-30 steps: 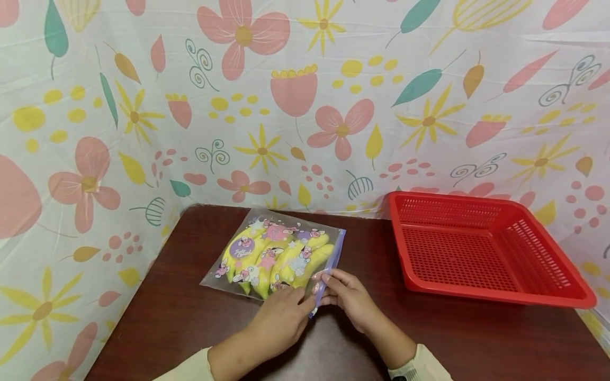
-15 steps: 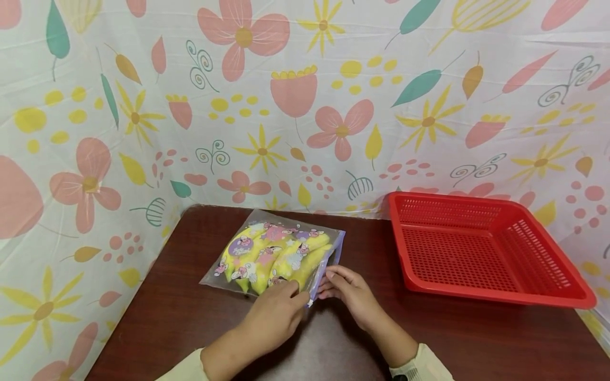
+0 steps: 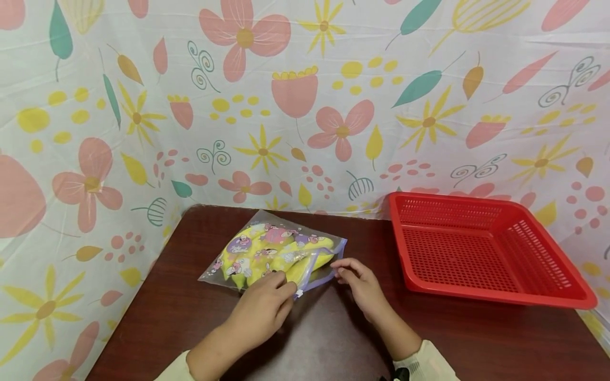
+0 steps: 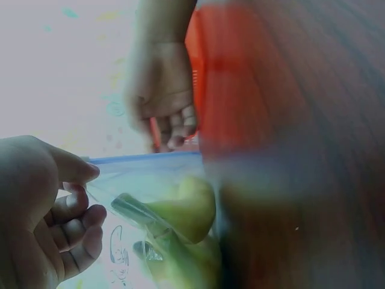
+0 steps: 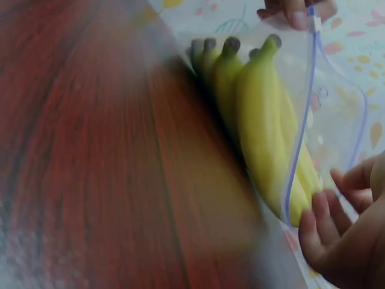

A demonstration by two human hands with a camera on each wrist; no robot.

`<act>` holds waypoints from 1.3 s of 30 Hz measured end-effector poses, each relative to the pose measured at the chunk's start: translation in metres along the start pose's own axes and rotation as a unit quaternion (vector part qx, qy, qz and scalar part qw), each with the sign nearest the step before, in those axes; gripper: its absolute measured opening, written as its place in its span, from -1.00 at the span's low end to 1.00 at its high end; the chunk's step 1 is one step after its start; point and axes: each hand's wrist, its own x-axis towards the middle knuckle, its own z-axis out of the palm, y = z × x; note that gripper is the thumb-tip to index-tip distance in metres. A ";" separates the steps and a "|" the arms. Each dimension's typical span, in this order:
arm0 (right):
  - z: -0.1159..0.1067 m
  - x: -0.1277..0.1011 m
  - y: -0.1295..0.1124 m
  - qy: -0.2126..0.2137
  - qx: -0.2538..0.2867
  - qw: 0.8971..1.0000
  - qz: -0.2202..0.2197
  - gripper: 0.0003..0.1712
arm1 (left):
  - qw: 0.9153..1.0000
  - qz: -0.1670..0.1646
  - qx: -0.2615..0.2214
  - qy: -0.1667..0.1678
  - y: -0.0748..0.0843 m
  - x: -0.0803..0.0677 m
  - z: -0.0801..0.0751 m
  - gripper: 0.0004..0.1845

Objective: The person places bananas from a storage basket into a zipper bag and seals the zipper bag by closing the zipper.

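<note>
A clear zipper bag (image 3: 286,248) with cartoon prints and purple edging lies on the table, its mouth parted toward the right. Yellow bananas (image 5: 258,114) fill the bag, stems showing in the right wrist view. My left hand (image 3: 264,304) pinches the mouth's near corner, beside the white slider (image 5: 317,24); in the left wrist view the left thumb (image 4: 78,168) is on that edge. My right hand (image 3: 362,288) is at the mouth's right side, thumb and forefinger pinching one purple edge. The exact contact there is partly hidden.
A red perforated plastic basket (image 3: 476,254) stands to the right on the dark brown wooden table (image 3: 157,328). Floral cloth (image 3: 305,132) hangs behind and along the left side of the table.
The bag's mouth has spread from nearly closed to a wide gap. My left hand has moved left and slightly down with its corner; my right hand has shifted slightly right.
</note>
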 end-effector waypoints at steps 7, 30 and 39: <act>-0.004 0.005 0.007 0.057 -0.055 0.997 0.016 -0.72 | 1.000 -0.003 -0.011 0.018 -0.002 -0.002 -0.009 -0.77; -0.011 0.003 0.011 0.048 -0.283 0.949 -0.128 -0.55 | 0.997 -0.010 -0.045 0.063 -0.007 -0.010 -0.040 -0.83; -0.015 0.003 0.001 0.075 -0.348 0.908 -0.223 -0.59 | 0.992 0.009 -0.078 0.098 -0.011 -0.014 -0.050 -0.83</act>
